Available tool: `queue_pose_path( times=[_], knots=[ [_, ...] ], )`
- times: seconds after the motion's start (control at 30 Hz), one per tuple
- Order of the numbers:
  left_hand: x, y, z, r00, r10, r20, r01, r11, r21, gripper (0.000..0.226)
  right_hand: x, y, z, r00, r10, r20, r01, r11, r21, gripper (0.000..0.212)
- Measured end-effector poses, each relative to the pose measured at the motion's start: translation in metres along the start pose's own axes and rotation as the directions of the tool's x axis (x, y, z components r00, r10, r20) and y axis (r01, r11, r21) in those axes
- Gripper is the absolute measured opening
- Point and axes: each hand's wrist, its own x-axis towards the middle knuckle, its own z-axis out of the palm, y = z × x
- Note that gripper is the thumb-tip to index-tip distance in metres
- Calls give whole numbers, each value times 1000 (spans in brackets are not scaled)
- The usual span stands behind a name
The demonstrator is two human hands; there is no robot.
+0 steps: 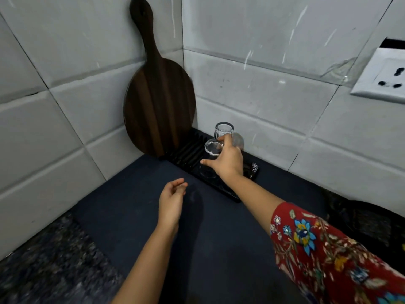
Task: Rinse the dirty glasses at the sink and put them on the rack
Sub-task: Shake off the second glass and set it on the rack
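In the tiled corner of the counter, a black ribbed rack lies on a dark mat, close along the right-hand wall. A dark wooden paddle board stands on the rack's far end and leans into the corner. Two clear glasses are on the rack, both seemingly upside down. The rear glass stands free near the wall. The right hand, in a red floral sleeve, grips the near glass, with the thumb low on its side and the fingers round the top. The left hand hovers over the mat, fingers loosely curled, holding nothing. A white wall socket sits at the far right.
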Motion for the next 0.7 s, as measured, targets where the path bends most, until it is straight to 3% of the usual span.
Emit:
queue_pose_path(
  times=[0.7],
  knots=[
    [1, 1, 2, 997, 68, -29, -69, 998, -9, 18, -6, 1, -8, 995, 75, 62, -75, 997, -7, 77]
  ],
)
